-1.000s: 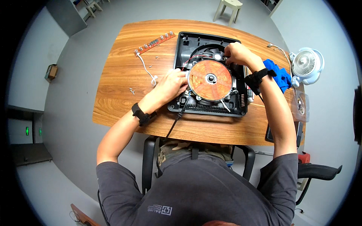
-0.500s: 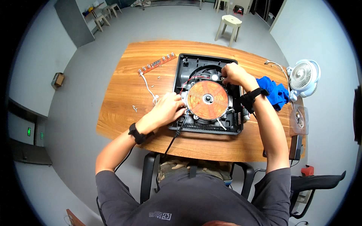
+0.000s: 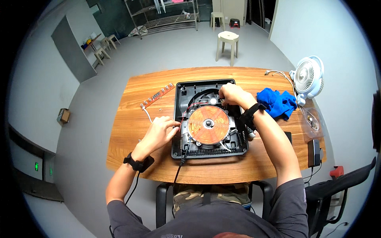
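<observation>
Squarely inside an open black plastic housing [image 3: 243,151], on a wood-grain table [image 3: 131,158], sits a round copper induction coil [image 3: 209,133] with a dark button at its centre. The housing is a shallow tray with a slotted strip along its near side. It also holds a black cooling fan [image 3: 213,101] with a silvery hub, just beyond the coil, and thin red wires [image 3: 192,106] at the coil's far left.

The person's left hand [image 3: 160,131] is left of the coil, fingers bent, thumb and forefinger at the housing's edge; whether they grip anything cannot be told. The right hand [image 3: 235,96] reaches in beyond the coil and slightly right, fingers curled down beside the fan; the fingertips are partly hidden, so its grip cannot be told either.

A black power cord [image 3: 181,164] leaves the housing on the near left of the coil. Farther left and beyond the coil, an orange-red circuit strip [image 3: 157,96] with round buttons lies on the table. Well right of the coil are a crumpled blue cloth [image 3: 276,104], a pale blue desk fan [image 3: 307,77], and a clear plastic box [image 3: 313,133] containing a looped white cable [image 3: 315,125].
</observation>
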### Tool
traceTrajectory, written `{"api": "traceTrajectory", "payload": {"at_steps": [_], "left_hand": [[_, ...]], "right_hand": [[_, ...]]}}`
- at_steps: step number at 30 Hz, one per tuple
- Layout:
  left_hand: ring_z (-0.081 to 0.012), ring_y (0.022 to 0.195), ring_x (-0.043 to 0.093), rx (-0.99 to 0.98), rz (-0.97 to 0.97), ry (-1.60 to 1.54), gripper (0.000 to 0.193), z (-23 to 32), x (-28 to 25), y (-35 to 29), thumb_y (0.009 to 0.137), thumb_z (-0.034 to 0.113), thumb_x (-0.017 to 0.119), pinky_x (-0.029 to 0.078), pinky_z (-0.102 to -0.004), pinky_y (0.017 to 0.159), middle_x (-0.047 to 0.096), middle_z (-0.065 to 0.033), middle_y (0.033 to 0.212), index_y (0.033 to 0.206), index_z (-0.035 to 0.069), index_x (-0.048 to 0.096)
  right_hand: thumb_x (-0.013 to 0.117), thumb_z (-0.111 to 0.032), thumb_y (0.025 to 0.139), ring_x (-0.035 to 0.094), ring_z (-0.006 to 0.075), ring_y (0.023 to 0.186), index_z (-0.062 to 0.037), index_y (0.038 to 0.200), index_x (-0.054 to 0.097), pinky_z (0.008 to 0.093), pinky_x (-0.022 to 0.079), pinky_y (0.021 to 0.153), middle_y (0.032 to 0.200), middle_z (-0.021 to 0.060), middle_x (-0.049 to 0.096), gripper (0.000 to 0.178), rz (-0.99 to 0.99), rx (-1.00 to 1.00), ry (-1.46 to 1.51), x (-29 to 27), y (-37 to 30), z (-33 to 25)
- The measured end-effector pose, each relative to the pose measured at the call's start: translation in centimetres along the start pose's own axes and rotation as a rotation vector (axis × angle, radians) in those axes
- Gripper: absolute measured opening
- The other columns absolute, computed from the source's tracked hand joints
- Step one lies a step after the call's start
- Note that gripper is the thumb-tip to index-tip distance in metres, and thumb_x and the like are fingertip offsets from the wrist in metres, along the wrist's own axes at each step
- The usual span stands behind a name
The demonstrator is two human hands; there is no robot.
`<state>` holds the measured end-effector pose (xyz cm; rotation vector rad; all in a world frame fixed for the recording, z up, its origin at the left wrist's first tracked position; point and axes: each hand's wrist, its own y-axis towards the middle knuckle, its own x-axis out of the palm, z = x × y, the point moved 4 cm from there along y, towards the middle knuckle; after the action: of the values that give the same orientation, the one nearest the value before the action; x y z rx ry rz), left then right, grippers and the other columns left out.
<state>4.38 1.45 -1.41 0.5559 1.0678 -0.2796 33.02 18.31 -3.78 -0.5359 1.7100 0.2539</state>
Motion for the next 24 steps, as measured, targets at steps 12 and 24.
{"api": "traceTrajectory", "payload": {"at_steps": [12, 24], "left_hand": [[-0.0316, 0.084, 0.069, -0.032, 0.058, -0.016, 0.011, -2.6, -0.7, -0.5, 0.088, 0.008, 0.073, 0.055, -0.0399, 0.077, 0.071, -0.0141, 0.092, 0.097, 0.002, 0.074], [-0.0231, 0.086, 0.073, -0.397, 0.020, -0.092, 0.020, -9.9, -3.6, -3.8, 0.088, 0.002, 0.071, 0.059, -0.0351, 0.078, 0.075, -0.0153, 0.098, 0.106, -0.001, 0.076]], "right_hand": [[0.088, -0.023, 0.070, 0.072, 0.0325, 0.093, -0.0081, 0.099, 0.076, 0.0411, 0.058, 0.080, 0.094, 0.0128, 0.075, 0.035, 0.020, -0.061, -0.060, 0.0, -0.1, 0.2], [0.090, -0.023, 0.067, 0.071, 0.0326, 0.097, -0.0100, 0.098, 0.078, 0.0417, 0.057, 0.084, 0.097, 0.0133, 0.075, 0.035, -0.007, -0.064, -0.022, 0.5, 0.5, 0.8]]}}
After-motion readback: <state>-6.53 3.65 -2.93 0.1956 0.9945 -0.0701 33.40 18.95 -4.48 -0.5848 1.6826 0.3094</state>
